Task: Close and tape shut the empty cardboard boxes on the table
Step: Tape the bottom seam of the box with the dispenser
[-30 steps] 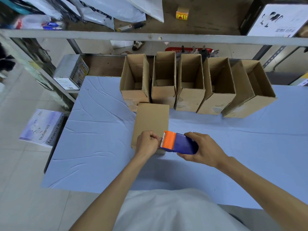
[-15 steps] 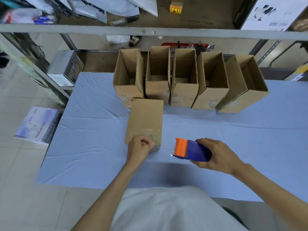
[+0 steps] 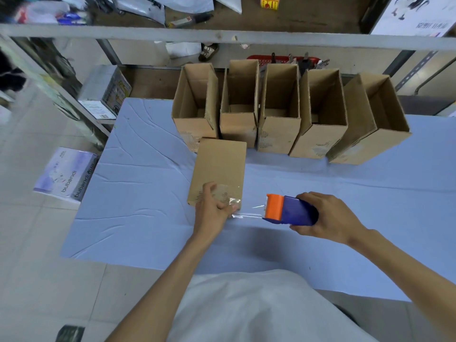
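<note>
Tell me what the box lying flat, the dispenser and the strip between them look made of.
The box: matte brown cardboard, dull, with creased folds. The dispenser: probably hard plastic, with smooth orange and blue shells and a slight sheen. The strip: clear glossy film, see-through with bright glints, likely plastic packing tape.

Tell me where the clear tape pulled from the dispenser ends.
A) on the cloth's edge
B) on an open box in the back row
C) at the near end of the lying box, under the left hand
C: the clear tape stretches from the tape dispenser to the near end of the lying box, where the left hand holds it.
</note>
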A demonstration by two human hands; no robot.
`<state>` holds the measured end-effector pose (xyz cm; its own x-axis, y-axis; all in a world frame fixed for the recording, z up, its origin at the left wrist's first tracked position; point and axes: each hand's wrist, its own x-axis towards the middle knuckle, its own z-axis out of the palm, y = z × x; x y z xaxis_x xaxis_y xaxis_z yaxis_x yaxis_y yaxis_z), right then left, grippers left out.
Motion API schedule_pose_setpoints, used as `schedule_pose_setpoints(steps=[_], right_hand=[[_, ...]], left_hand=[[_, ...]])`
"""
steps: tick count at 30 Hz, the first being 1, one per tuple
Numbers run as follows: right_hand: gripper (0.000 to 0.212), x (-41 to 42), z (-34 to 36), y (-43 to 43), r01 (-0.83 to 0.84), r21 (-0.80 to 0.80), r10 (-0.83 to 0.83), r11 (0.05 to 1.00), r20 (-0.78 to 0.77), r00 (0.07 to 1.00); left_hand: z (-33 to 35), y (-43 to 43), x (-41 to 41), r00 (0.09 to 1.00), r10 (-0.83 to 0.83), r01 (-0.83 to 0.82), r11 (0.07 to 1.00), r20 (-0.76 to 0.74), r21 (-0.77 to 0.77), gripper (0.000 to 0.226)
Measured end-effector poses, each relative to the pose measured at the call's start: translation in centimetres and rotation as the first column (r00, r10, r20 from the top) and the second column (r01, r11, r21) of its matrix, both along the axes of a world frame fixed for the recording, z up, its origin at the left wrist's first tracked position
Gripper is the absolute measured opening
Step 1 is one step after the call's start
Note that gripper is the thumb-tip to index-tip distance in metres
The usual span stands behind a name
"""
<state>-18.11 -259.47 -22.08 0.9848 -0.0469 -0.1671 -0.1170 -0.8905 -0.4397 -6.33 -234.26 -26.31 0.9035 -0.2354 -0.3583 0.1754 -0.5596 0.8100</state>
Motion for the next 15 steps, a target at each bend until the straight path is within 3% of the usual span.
schedule_pose_setpoints(steps=[15], right_hand=[[0.055, 0.58, -0.48, 0.72, 0.005, -0.013, -0.005, 1.0, -0.033, 0.999]], left_hand=[[-0.63, -0.38, 0.67, 0.999, 0.032, -0.03, 0.997, -0.033, 0.075, 0.057]])
